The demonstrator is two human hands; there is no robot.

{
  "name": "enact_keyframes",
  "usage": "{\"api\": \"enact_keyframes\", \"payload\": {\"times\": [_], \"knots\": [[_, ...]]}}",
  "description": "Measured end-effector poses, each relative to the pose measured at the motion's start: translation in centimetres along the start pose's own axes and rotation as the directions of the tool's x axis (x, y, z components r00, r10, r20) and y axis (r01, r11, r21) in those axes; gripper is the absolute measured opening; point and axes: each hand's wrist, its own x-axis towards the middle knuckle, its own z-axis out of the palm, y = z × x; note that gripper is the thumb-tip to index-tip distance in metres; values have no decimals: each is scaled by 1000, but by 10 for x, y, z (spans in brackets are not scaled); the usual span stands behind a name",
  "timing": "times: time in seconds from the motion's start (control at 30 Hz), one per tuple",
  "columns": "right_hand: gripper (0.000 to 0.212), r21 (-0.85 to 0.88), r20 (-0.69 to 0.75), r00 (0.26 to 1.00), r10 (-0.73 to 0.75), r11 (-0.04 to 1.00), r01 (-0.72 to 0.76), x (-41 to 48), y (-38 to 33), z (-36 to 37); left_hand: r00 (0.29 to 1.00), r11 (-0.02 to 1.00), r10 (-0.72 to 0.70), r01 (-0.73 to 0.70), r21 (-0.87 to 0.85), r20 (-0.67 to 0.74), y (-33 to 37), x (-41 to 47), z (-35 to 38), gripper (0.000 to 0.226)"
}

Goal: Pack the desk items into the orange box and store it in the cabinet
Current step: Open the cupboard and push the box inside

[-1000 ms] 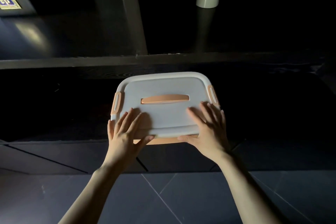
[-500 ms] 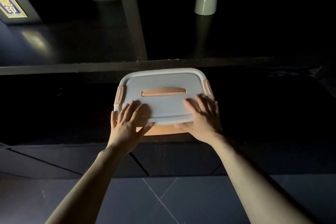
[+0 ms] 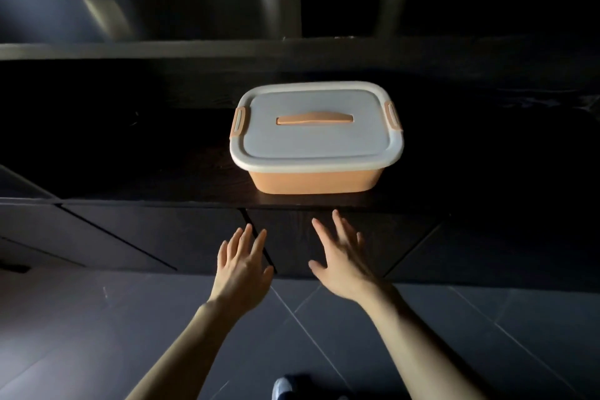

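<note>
At the centre of the frame we see the orange box (image 3: 316,177) sitting on the dark cabinet shelf (image 3: 156,172), near its front edge, closed by a pale lid (image 3: 315,136) that carries an orange handle (image 3: 314,118) and an orange clip at each end. Below it, in the lower middle of the frame, our left hand (image 3: 242,265) and right hand (image 3: 341,261) hang apart from the box with fingers spread, both released and grasping nothing. Beneath them lies the dark tiled floor (image 3: 97,318), with a shoe (image 3: 282,388) at the bottom edge.
</note>
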Motion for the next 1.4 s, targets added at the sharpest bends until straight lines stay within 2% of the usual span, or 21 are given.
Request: {"api": "enact_keyframes", "payload": {"times": [0.07, 0.27, 0.4, 0.6, 0.73, 0.83, 1.03, 1.23, 1.4], "knots": [[72, -45, 64, 997, 32, 999, -29, 6, 1, 8, 1000, 1000, 6, -6, 6, 1, -6, 7, -5, 73], [72, -122, 123, 984, 129, 986, -114, 51, -7, 12, 996, 1000, 9, -7, -21, 92, -36, 52, -13, 73], [75, -151, 141, 975, 170, 977, -148, 81, -12, 27, 989, 997, 71, -70, -16, 130, -59, 69, -5, 74], [89, -200, 61, 977, 205, 961, -190, 89, -11, 61, 981, 981, 180, -185, -66, -75, -82, 78, -1, 61], [92, -293, -109, 974, 197, 930, -221, 89, -11, 70, 971, 970, 221, -229, -86, -95, -94, 81, -5, 56], [92, -358, -173, 963, 206, 898, -256, 94, -17, 73, 967, 967, 230, -239, -83, -105, -102, 84, -9, 56], [78, -283, -256, 936, 241, 907, -311, 90, -25, 81, 965, 965, 251, -255, -55, -79, -107, 85, -17, 60], [58, -224, -238, 939, 248, 927, -302, 62, -27, 74, 970, 970, 242, -242, -18, 18, -98, 69, -11, 68], [70, -294, -191, 946, 262, 904, -310, 19, -27, 66, 959, 963, 266, -268, 5, 99, -81, 47, -7, 73]]}}
